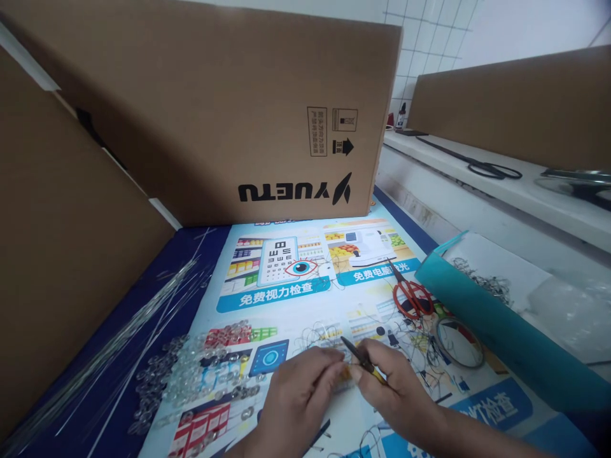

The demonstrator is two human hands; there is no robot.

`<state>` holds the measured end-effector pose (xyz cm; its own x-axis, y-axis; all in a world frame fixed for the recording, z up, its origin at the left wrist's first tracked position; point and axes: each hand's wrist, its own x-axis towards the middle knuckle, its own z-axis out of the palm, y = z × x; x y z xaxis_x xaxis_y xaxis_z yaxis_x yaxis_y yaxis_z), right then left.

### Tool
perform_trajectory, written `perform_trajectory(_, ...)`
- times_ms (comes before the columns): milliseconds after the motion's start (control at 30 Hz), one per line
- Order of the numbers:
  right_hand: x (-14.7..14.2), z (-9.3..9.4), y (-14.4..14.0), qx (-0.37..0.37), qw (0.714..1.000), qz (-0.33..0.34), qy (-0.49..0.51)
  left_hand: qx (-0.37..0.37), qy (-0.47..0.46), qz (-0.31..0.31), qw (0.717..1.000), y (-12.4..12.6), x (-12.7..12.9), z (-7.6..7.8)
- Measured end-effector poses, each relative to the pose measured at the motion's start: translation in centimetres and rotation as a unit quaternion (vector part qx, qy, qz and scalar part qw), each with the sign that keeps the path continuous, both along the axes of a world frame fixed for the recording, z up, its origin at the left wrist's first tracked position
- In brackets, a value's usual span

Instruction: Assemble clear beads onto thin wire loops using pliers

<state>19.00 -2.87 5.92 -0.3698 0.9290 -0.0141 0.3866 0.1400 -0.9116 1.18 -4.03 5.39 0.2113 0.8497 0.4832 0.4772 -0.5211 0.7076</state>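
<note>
Low in the head view, my left hand (303, 394) is closed, its thumb and fingertips pinched together. A small amber-coloured piece (344, 376) shows partly at those fingertips; its kind is hidden. My right hand (394, 381) grips a slim dark pointed tool (359, 356) with some yellow on its handle, its tip aimed up and left. Whether it is pliers or another tool I cannot make out. Both hands nearly touch above a printed poster sheet (296, 318). Left of them lie many clear round beads (191, 375). Thin wire pieces (319, 332) are scattered just beyond the fingers.
Red-handled scissors (411, 299) and a tape roll (459, 343) lie at the right. Beside them a teal box (491, 337) contains tangled wire and clear plastic. Long thin strands (143, 308) run along the left. Cardboard (214, 114) walls the back; black scissors (491, 168) rest on a ledge.
</note>
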Motion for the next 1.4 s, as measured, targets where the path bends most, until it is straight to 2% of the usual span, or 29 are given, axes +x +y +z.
perform_trajectory(100, 0.6, 0.7, 0.3, -0.095, 0.995, 0.022, 0.037, -0.115, -0.038, 0.045, 0.992, 0.7, -0.4, 0.6)
perform_trajectory(200, 1.0, 0.7, 0.6, -0.163, 0.980, 0.064, 0.093, -0.137, -0.053, 0.063, 0.987, 1.3, -0.9, 0.6)
perform_trajectory(267, 1.0, 0.2, 0.6, -0.178, 0.975, 0.082, 0.108, -0.108, -0.047, 0.060, 0.991, 1.4, -1.1, 0.3)
perform_trajectory(433, 0.6, -0.9, 0.3, -0.214, 0.966, 0.091, 0.112, 0.030, -0.001, 0.080, 0.996, 1.3, -1.2, -0.3)
perform_trajectory(667, 0.5, -1.4, -0.2, -0.260, 0.953, 0.073, 0.140, 0.165, 0.095, 0.081, 0.978, 1.4, -1.5, -0.2)
perform_trajectory(900, 0.5, -1.5, -0.1, -0.252, 0.956, 0.070, 0.135, 0.210, 0.133, 0.052, 0.967, 1.4, -1.9, -0.9)
perform_trajectory(1133, 0.4, -1.3, -0.3, -0.260, 0.952, 0.071, 0.143, 0.256, 0.157, 0.048, 0.953, 1.1, -2.4, -1.8)
perform_trajectory(1400, 0.4, -1.3, -0.3, -0.267, 0.951, 0.072, 0.139, 0.260, 0.194, 0.032, 0.945, 1.1, -2.7, -2.1)
